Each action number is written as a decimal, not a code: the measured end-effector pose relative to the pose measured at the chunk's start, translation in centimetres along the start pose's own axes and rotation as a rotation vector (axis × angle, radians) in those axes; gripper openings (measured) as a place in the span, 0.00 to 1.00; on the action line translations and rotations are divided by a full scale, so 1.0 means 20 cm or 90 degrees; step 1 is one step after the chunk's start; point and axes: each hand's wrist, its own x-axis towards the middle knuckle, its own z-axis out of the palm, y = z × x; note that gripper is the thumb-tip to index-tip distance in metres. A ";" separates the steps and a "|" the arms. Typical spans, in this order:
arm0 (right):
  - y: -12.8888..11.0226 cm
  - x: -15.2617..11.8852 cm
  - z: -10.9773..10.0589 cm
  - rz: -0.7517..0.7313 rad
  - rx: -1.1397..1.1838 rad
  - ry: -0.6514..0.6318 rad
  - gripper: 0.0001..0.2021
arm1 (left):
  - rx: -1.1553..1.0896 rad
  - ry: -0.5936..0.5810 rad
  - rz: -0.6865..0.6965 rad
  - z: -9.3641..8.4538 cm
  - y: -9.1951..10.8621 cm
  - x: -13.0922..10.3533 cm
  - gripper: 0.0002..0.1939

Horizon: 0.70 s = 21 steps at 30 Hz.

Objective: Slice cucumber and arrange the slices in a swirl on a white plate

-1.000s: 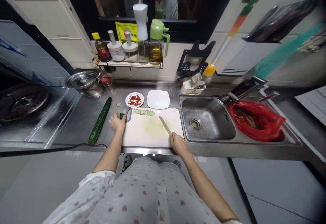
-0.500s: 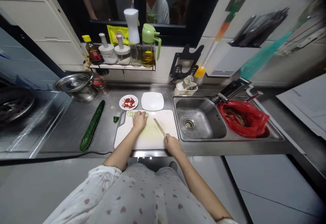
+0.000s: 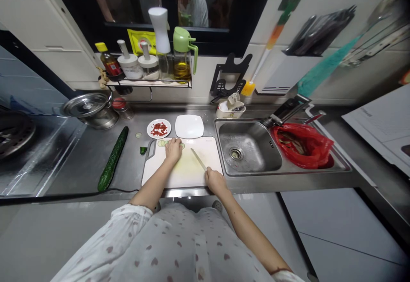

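The cucumber slices (image 3: 160,143) lie in a row under your left hand (image 3: 173,150), near the far edge of the cutting board (image 3: 192,180), showing at both sides of it. Whether your fingers pinch any slice or only rest there, the view can't tell; uneven pressure could scatter the row. Your right hand (image 3: 215,181) is wrapped around the handle of the knife (image 3: 199,160), whose tip points just to the right of your left hand: a rightward sweep could bring fingers onto the blade. Beyond and left of that hand, the plate of red pieces (image 3: 149,129) could spill if knuckles bump it. Farther left, the whole cucumber (image 3: 112,160) could roll on the bench (image 3: 80,162) if your forearm knocks it.
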 end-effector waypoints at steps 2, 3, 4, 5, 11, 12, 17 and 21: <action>0.00 0.00 0.00 0.000 0.000 0.000 0.15 | -0.052 -0.006 -0.039 0.00 -0.01 -0.01 0.10; 0.00 0.00 0.00 0.000 0.000 -0.001 0.15 | -0.085 -0.010 -0.065 -0.01 -0.02 -0.01 0.10; 0.00 0.00 0.00 0.000 0.001 -0.002 0.15 | -0.120 -0.017 -0.093 -0.01 -0.03 -0.02 0.10; 0.00 0.00 0.00 0.000 0.001 -0.003 0.16 | -0.155 -0.028 -0.119 -0.01 -0.05 -0.03 0.10; 0.00 0.00 -0.01 0.001 0.002 -0.007 0.16 | -0.216 -0.168 -0.113 -0.06 -0.20 -0.15 0.08; 0.00 0.00 -0.01 0.000 -0.001 -0.007 0.16 | -0.199 -0.179 -0.097 -0.08 -0.22 -0.17 0.07; -0.01 -0.01 -0.03 -0.002 -0.026 -0.010 0.16 | -0.118 -0.161 -0.035 -0.14 -0.27 -0.19 0.08; -0.01 -0.01 -0.05 -0.005 -0.036 -0.013 0.16 | -0.111 -0.105 -0.010 -0.15 -0.29 -0.16 0.09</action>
